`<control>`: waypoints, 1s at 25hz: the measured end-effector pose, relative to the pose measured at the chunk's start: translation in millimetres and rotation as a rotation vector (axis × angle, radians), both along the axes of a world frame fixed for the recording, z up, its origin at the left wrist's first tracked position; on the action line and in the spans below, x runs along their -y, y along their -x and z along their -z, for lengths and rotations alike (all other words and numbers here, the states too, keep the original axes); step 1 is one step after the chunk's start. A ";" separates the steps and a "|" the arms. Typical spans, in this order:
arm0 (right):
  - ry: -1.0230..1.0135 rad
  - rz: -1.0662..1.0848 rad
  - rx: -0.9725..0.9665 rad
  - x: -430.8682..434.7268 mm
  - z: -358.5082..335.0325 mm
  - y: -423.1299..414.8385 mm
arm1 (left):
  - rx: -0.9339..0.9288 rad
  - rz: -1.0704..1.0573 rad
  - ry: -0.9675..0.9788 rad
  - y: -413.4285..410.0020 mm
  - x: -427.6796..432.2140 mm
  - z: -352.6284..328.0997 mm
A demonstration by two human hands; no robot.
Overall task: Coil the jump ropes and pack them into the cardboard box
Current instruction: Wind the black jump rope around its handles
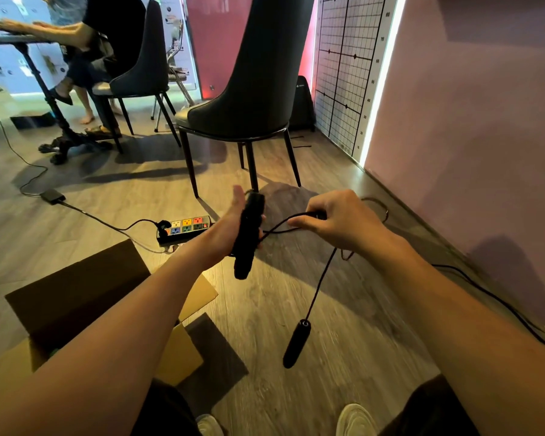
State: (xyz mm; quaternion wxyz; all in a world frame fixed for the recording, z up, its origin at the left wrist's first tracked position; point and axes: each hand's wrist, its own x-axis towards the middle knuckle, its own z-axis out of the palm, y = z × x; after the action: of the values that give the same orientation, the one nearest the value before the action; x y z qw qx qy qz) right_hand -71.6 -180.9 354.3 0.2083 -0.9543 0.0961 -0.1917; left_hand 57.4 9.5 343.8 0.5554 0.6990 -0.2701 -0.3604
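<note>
Gripping upright handle (pixel 246 243) in left hand (pixel 230 225); pinching rope (pixel 323 280) in right hand (pixel 337 221) just beside, second handle (pixel 296 343) hanging below.

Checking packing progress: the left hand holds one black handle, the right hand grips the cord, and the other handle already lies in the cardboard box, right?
No. The other handle is not in the cardboard box; it dangles on the cord below the right hand, as the head view shows. The left hand does hold one black handle, and the right hand grips the cord.

office-like room: chairs (pixel 249 89), table (pixel 0 37), wall grid chart (pixel 346 67)
</note>
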 end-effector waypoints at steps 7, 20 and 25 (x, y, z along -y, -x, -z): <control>0.021 -0.040 0.112 -0.1 -6.8 6.4 | -0.141 0.334 -0.247 13.4 5.4 -11.3; -0.170 -0.036 0.034 -6.5 -2.6 -1.2 | -0.689 0.282 0.427 43.8 11.6 -35.9; -0.288 -0.077 -0.202 -6.5 12.8 -6.6 | -0.843 0.239 0.773 61.6 18.5 -43.0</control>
State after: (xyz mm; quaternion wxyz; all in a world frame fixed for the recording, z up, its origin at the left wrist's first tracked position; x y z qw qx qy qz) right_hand -65.1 -174.4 341.6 0.3392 -0.9320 0.1060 -0.0711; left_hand -4.1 -9.0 386.8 0.7853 0.2065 -0.2147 -0.5428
